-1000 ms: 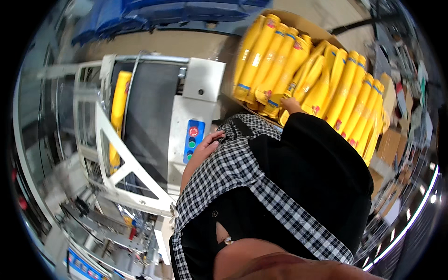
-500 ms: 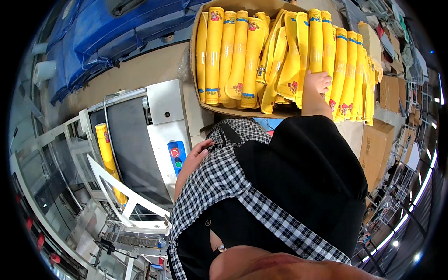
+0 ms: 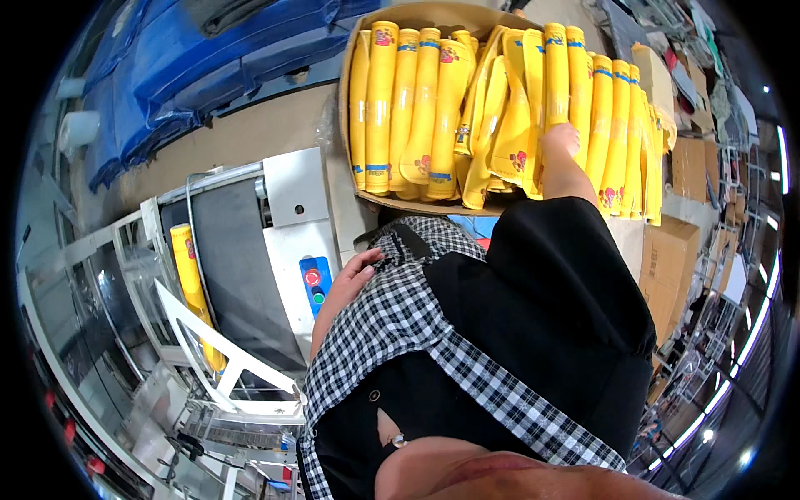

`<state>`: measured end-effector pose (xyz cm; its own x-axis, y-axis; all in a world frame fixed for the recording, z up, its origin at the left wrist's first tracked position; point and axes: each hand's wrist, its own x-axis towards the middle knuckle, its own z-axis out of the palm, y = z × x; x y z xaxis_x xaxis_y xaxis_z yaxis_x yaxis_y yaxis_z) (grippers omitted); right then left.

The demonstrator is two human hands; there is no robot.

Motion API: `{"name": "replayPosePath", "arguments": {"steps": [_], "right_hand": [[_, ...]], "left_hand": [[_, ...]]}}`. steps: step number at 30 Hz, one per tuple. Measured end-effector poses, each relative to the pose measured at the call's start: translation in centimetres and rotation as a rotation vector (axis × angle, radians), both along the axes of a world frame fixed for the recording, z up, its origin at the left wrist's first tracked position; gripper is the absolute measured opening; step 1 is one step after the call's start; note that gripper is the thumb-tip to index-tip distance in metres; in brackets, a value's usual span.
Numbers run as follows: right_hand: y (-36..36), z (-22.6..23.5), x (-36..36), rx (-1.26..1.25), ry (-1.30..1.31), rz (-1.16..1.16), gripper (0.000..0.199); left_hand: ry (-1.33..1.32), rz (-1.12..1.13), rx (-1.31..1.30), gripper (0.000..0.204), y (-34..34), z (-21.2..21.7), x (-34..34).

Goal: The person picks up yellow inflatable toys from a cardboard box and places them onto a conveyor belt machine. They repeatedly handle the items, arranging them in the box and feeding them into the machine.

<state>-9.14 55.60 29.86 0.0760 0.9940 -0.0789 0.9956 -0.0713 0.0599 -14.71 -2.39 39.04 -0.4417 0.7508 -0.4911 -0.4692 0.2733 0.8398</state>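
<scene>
Yellow printed rolls (image 3: 425,117) in shiny clear wrap stand in a row in an open cardboard box (image 3: 357,187). Over the right half of that row reaches my right hand (image 3: 562,139). Its fingers are curled at the lower part of one yellow roll (image 3: 556,79), and their tips are hidden. My left hand (image 3: 358,271) lies against the checked apron (image 3: 375,317) with fingers stretched out and nothing held. Several rolls near the box's middle lean over one another, with flatter yellow pieces among them.
On my left is a machine with a dark conveyor belt (image 3: 246,258), a white frame (image 3: 229,358) and a blue button panel (image 3: 315,282). Another yellow roll (image 3: 190,275) lies along the belt's far side. Blue covered stacks (image 3: 200,83) stand behind; a closed carton (image 3: 669,267) is at right.
My right hand has drawn its fingers in from a spread pose and shifted slightly left over the rolls. The left hand stays on the apron. The view has tilted slightly.
</scene>
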Motion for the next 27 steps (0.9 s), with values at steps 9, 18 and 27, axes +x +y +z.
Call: {"name": "replayPosePath", "arguments": {"steps": [9, 18, 27], "right_hand": [[-6.7, 5.0, 0.6, -0.187, 0.233, 0.000, 0.082], [-22.3, 4.9, -4.1, -1.247, 1.786, 0.101, 0.046], [-32.9, 11.4, -7.0, -1.224, 0.997, 1.453, 0.065]], "left_hand": [[-0.011, -0.020, -0.078, 0.042, -1.9, 1.1, 1.7], [0.048, 0.157, 0.019, 0.048, -1.1, -1.1, -0.8], [0.070, 0.554, 0.283, 0.071, -1.1, 3.0, -3.5]]}}
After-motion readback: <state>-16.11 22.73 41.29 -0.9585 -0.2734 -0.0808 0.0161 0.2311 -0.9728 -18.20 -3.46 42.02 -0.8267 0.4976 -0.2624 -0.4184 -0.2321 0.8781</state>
